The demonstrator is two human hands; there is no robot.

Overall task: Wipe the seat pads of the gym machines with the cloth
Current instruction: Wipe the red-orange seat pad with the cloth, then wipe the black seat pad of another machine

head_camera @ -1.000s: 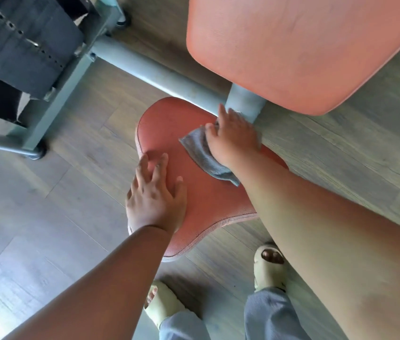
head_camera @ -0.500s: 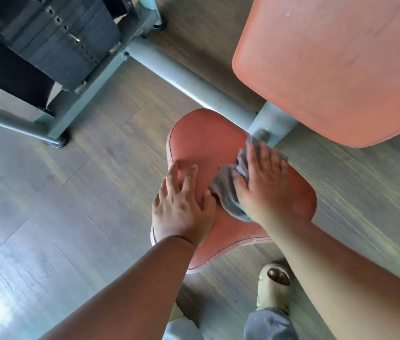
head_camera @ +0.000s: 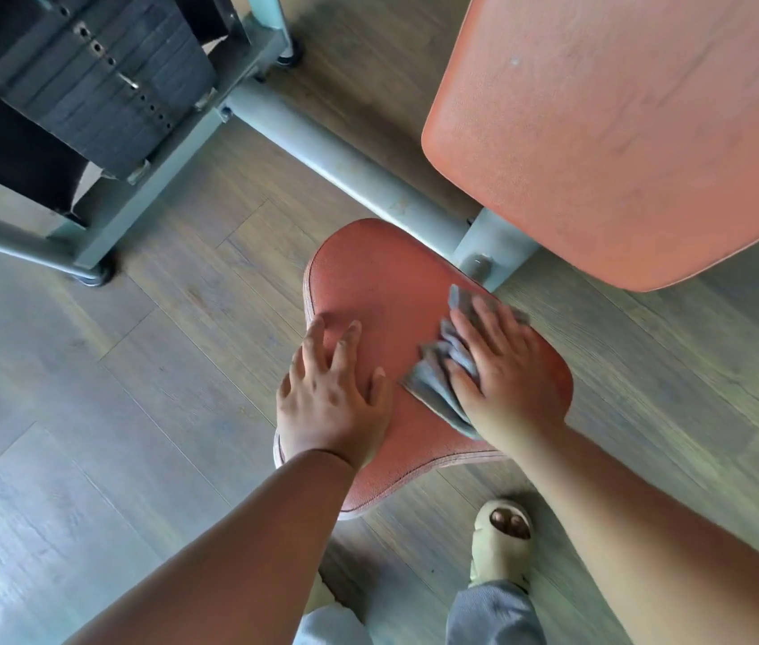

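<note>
Right hand [head_camera: 507,379] is lying flat, fingers straight, pressing the grey cloth [head_camera: 442,370] onto the red seat pad [head_camera: 382,290], on its right half near the back edge. Cloth is bunching out from under the palm toward the pad's middle. Left hand [head_camera: 331,398] is resting flat on the pad's left side, fingers spread, holding nothing. Back pad [head_camera: 624,132] is sitting above and behind the seat. Grey frame tube [head_camera: 345,165] is running along the wood floor [head_camera: 112,365] toward the weight stack [head_camera: 103,76]. A sandal [head_camera: 503,537] is standing just beside the seat front.
</note>
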